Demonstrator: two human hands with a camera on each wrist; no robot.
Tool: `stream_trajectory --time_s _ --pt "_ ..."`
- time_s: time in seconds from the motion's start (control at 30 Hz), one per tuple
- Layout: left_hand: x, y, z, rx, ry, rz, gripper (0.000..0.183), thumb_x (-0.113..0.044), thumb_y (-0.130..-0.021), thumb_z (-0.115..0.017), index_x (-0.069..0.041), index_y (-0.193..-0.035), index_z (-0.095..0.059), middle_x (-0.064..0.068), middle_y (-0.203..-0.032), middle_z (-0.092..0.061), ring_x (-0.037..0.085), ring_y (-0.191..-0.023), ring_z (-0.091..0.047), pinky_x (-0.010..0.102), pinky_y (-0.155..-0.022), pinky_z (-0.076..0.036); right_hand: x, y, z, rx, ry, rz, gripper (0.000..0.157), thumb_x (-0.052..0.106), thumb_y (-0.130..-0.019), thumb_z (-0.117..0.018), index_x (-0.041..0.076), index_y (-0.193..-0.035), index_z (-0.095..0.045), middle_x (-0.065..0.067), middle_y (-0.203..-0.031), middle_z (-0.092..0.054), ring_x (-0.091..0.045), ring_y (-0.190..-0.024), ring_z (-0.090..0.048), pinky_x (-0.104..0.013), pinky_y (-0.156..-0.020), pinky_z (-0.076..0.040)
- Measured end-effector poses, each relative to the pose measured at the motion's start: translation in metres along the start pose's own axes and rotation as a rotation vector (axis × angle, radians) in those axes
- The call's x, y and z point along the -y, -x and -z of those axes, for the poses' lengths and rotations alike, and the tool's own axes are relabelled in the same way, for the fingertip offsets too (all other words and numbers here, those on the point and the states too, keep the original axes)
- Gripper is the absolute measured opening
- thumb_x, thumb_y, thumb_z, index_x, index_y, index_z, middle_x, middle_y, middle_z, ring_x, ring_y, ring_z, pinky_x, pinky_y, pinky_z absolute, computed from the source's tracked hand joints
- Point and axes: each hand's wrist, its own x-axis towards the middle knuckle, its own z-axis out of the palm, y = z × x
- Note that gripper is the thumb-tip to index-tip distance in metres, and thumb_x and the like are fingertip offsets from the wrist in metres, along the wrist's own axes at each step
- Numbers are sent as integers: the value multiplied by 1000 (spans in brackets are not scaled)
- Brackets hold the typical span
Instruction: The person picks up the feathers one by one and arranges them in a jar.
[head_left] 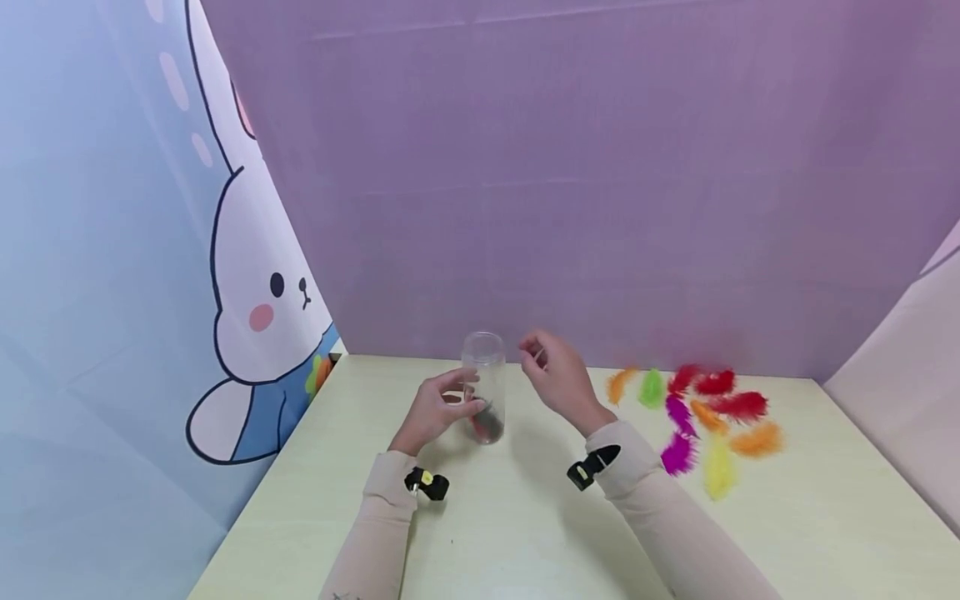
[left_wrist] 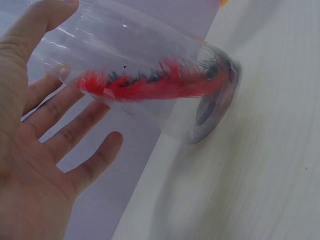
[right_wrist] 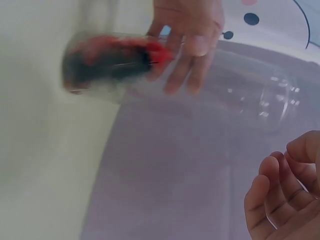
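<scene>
A tall clear jar (head_left: 491, 379) stands upright on the table, with a red feather (left_wrist: 150, 90) and a dark feather (right_wrist: 107, 62) lying low inside it. My left hand (head_left: 442, 404) holds the jar's side, thumb on the near side and fingers around the far side. To the right of the rim, my right hand (head_left: 558, 375) is raised apart from the jar. Its fingers are loosely curled, the thumb close to the index fingertip, and nothing shows between them in the right wrist view.
Loose feathers lie on the table to the right: several red (head_left: 738, 407), orange (head_left: 757, 439) and purple (head_left: 678, 454), one green (head_left: 652, 388), one yellow (head_left: 720, 471). A purple cloth (head_left: 600, 208) rises behind the table (head_left: 510, 533); a rabbit-printed curtain (head_left: 97, 333) hangs at left.
</scene>
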Motion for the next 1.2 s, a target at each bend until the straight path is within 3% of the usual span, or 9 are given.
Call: stream_trajectory --time_s 0.17,0.37,0.67,0.8,0.97,1.2 --pt "0 2 3 -3 4 3 56 -25 -83 -87 -18 -135 -66 7 -130 -70 43 -118 -65 42 -98 -58 -23 21 3 -9 -7 -86 8 13 -100 -64 11 -107 -67 -6 -93 -69 -16 -73 -60 -28 -62 -52" --pt "2 4 4 -22 -8 -2 53 -25 -83 -87 -21 -133 -67 4 -128 -71 33 -115 -68 46 -99 -58 -57 47 14 -23 -15 -163 8 11 -99 -65 11 -105 -68 -8 -90 -70 -16 -72 -59 -25 -60 -50" --pt "-1 5 3 -19 -4 14 54 -22 -84 -86 -17 -135 -66 14 -133 -68 28 -114 -68 45 -101 -57 -102 84 60 17 22 -245 12 15 -102 -62 8 -111 -66 -9 -94 -67 -16 -76 -60 -23 -63 -52" --pt "-3 6 3 -23 -9 5 54 -22 -83 -86 -18 -134 -67 8 -130 -70 23 -115 -68 43 -100 -58 -115 96 87 56 77 -256 15 19 -103 -62 8 -111 -66 -9 -92 -67 -14 -74 -61 -23 -62 -52" --pt "-2 5 4 -32 -16 3 52 -25 -82 -87 -24 -131 -68 0 -126 -72 22 -116 -68 47 -103 -55 -125 109 112 111 149 -260 15 17 -101 -65 6 -110 -68 -7 -88 -67 -13 -76 -58 -22 -64 -52" --pt "-1 6 7 -28 -42 6 51 -28 -83 -87 -26 -130 -69 5 -127 -72 24 -117 -67 53 -106 -52 -133 119 118 223 215 -232 9 14 -95 -72 8 -102 -71 1 -80 -66 -8 -72 -55 -22 -61 -50"
